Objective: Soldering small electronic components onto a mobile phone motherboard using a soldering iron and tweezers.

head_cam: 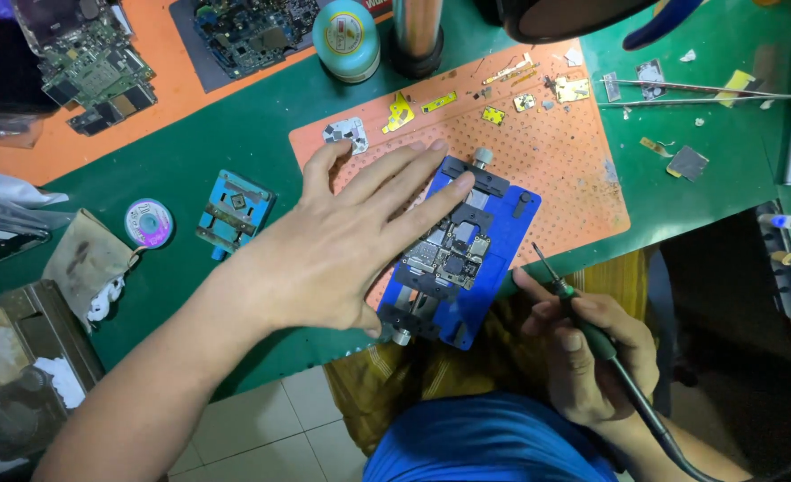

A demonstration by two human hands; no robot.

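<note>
A green work mat (235,143) covers the bench, with an orange mat (145,80) at its far left corner and a smaller orange perforated pad (574,178) lying near the front edge. On that pad sits a blue board holder (493,259), its near end overhanging the bench edge, with a dark circuit board (449,254) clamped in its middle. The person's left hand (342,241) lies flat across the holder's left side, fingers spread wide and straight, gripping nothing; the fingertips (462,181) rest on the holder's far end beside the silver knob (483,157), and the thumb presses down near the front knob (401,336). The right hand (592,357) hovers just off the bench edge, right of the holder, fingers curled closed around a green-handled soldering iron (583,317) whose thin tip points up toward the holder's right rim without touching it; its dark cable trails down to the lower right. To the left on the green mat lie a stained cloth (87,259), a light blue jig (235,212) and a small spool of solder wick (149,222). At the far side stand a round teal tin (346,37) and two more circuit boards (92,67). Small yellow metal parts (400,112) are scattered on the pad's far edge, and tweezers (690,89) lie to the right.
</note>
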